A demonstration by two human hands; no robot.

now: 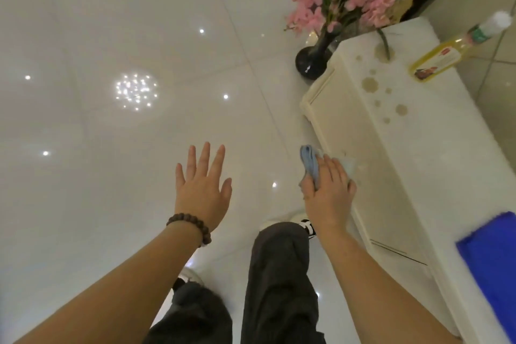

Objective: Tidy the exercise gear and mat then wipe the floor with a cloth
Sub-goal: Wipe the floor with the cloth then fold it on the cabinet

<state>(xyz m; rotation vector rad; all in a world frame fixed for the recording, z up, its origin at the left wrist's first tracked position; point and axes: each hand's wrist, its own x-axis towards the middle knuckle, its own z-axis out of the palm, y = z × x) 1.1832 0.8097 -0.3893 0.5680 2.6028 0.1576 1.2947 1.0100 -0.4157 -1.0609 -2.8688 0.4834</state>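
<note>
There are two hands: the left hand [202, 190], and the right hand [329, 190]. There is one light blue cloth [310, 165], one bead bracelet [190, 225], one yellow bottle [444, 56] by the far edge of the white cabinet [405, 162], and one dark blue thing [494, 268] at its near end. One black vase [312, 61] of pink flowers [371, 0] stands on the floor [111, 22], and two shoes show, one white [190, 276] and one black and white [301, 225].

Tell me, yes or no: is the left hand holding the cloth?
No. The left hand is empty with fingers spread above the floor; the right hand grips the light blue cloth.
</note>
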